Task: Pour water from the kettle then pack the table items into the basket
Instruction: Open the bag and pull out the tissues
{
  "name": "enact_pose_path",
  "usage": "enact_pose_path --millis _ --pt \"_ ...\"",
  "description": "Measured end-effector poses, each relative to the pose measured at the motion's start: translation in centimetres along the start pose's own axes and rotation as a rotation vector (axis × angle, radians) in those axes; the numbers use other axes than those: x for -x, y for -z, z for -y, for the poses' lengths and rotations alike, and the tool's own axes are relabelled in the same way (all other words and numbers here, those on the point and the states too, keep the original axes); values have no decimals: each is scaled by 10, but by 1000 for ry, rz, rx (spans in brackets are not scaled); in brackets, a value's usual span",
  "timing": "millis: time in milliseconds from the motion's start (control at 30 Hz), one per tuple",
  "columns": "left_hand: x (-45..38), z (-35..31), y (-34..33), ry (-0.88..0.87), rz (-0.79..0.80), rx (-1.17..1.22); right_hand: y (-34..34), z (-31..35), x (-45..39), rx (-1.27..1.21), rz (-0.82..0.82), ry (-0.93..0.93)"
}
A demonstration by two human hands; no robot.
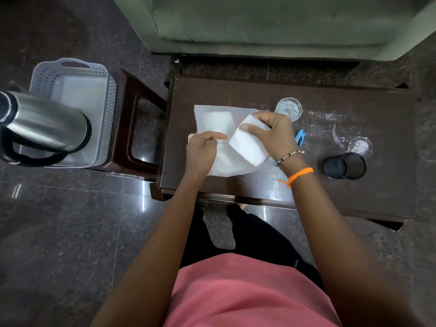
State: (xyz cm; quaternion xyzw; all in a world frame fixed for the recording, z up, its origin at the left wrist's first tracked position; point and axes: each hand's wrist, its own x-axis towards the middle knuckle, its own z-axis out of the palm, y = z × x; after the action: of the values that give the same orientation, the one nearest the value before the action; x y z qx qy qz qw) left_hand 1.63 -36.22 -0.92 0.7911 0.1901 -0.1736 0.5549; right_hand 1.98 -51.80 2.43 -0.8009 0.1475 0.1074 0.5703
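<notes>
The dark wooden table [354, 197] stands before me, with the grey cushioned sofa [271, 20] behind it. On the table, my left hand [200, 152] and right hand [273, 135] meet over the white folded cloth [212, 119]. Just behind my right hand stands the clear drinking glass [288, 109]; the blue plastic clip [300, 136] lies beside my wrist. Farther right stands the black mesh cup [344, 166]. Left of the table, the pale perforated plastic basket [70, 74] sits on the brown plastic stool [134, 128], and the steel electric kettle [44, 123] lies in it.

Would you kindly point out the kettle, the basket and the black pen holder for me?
kettle [47, 121]: head view, on its steel body.
basket [111, 90]: head view, on its perforated right wall.
black pen holder [335, 166]: head view, on its dark side wall.
</notes>
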Motion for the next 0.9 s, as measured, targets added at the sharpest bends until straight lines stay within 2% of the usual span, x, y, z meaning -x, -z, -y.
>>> enact_pose_path --millis 100,200,300,400,467,567,667,800,900 --pt "6 -4 -2 80 122 190 -7 -11 0 -196 47 -169" --pt "8 0 -5 62 187 155 -3 -20 4 -277 31 -253" --pt "8 4 -11 131 188 205 4 -29 13 -495 30 -320" --pt "10 6 -22 167 231 202 10 -40 27 -456 6 -336" --pt "12 7 -33 170 288 209 17 -48 35 -388 -88 -337" --pt "10 11 -47 129 314 168 36 -67 38 -317 -329 -317" --pt "5 18 -56 82 381 80 67 -96 38 -211 -535 -372" --pt "2 25 -69 157 392 60 110 -140 42 22 -773 -526" --pt "2 32 -79 201 373 86 132 -165 47 145 -927 -519"
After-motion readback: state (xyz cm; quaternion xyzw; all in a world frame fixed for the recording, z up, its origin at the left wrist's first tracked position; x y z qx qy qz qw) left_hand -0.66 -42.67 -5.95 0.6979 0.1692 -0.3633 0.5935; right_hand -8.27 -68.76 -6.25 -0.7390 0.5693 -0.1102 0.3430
